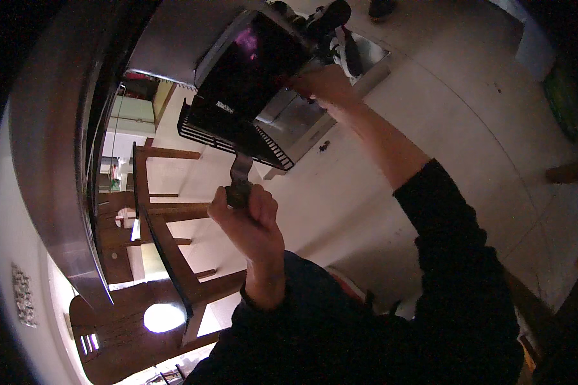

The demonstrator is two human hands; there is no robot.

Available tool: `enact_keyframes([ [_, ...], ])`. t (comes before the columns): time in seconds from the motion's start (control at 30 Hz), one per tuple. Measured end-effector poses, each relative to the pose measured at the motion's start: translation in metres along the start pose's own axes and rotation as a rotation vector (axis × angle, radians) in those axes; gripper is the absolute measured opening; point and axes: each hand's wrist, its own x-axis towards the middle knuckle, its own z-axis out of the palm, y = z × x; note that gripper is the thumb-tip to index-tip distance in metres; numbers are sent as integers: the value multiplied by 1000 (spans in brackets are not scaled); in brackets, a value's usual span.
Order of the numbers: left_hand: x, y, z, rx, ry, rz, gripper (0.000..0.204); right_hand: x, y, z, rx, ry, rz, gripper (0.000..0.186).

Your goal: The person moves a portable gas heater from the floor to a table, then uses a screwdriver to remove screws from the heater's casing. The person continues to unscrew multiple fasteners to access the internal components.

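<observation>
A glossy black box-like appliance (241, 77) with slatted grille edges (273, 146) is tilted in the upper middle. My right hand (331, 93) reaches to its right side, fingers curled at the edge; the fingertips are in shadow. Below the grille, my left hand (253, 215) is closed around a short dark piece with a flat, curved greyish strip (241, 170). The strip rises from the fist toward the grille's lower edge. Whether it touches the grille, I cannot tell. The dim light hides the strip's exact kind.
Dark shoes (327, 19) rest by a shallow metallic tray-like piece (366, 54) at the top. Brown wooden furniture (167, 250) with several legs stands at left, beside a long dark panel (51, 147). Pale floor (456, 122) stretches to the right.
</observation>
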Motion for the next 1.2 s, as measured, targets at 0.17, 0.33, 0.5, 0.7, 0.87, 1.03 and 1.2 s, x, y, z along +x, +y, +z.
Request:
enact_keyframes([
  [0.17, 1, -1, -2, -39, -28, 35, 45, -6, 18, -13, 851, -71, 638, 24],
  [0.33, 1, -1, -3, -42, -23, 18, 45, 4, 27, -25, 922, -110, 757, 16],
  [0.5, -1, 3, -8, 19, -70, -6, 42, 21, 13, -31, 1074, -86, 767, 15],
  [0.7, -1, 5, -10, -13, -58, -8, 43, 36, 1, -33, 1095, -87, 780, 25],
  [0.87, 3, 4, -10, -27, -24, 13, 45, 34, 11, -25, 1093, -143, 712, 29],
  [1.03, 5, 6, -13, -28, -74, -26, 38, 26, 33, -6, 1305, -202, 801, 25],
  [1.2, 4, 4, -10, 3, -78, 0, 39, 28, 39, 46, 186, -31, -183, 23],
])
